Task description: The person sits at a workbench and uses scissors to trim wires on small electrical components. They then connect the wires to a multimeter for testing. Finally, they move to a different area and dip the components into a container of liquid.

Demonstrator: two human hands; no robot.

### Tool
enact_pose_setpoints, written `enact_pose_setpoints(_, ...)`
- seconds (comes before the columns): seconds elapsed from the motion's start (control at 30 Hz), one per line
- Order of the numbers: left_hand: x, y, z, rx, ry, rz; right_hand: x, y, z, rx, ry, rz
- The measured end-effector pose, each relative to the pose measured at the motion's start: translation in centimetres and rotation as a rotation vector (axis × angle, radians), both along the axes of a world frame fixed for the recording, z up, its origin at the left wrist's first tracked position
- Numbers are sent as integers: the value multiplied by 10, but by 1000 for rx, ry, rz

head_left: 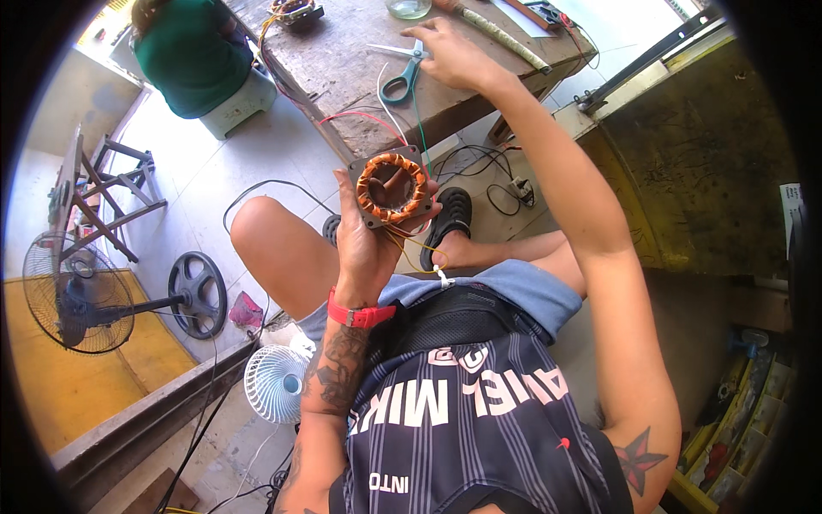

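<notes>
My left hand point(364, 224) holds a square motor stator point(366, 171) from below, its fingers round the dark metal frame. Orange-brown windings bound with lacing point(417, 206) ring the round bore. Red, white, green and yellow lead wires trail from it; some run up over the table edge. Stretched out over the wooden table point(342, 79), my right hand point(449, 56) has its index finger extended and the other fingers partly bent. It is right beside a pair of green-handled scissors point(399, 87) with spread blades. Whether the fingertips touch the scissors I cannot tell.
Another wound stator point(295, 12), a glass jar point(408, 8) and a wrapped stick point(505, 40) are on the table. A person in green point(190, 56) sits at the far left. Fans point(79, 291) stand left; cables point(492, 176) lie under the table.
</notes>
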State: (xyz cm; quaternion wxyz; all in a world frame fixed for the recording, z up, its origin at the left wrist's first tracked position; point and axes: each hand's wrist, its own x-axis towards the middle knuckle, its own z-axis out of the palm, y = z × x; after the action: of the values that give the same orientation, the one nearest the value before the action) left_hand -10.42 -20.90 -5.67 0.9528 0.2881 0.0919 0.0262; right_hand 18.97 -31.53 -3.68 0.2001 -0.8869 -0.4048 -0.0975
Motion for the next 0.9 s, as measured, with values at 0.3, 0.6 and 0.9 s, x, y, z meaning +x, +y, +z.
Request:
enact_pose_setpoints(0.3, -18, 6, 17, -189, 34, 70, -72, -3, -19, 95, -50, -232)
enact_pose_setpoints(0.6, -15, 100, 83, 220, -365, 324, -22, -33, -7, -32, 151, -331)
enact_pose_setpoints(0.9, 162, 138, 75, 1812, -323, 126, -11, -68, 34, -338, 172, -439)
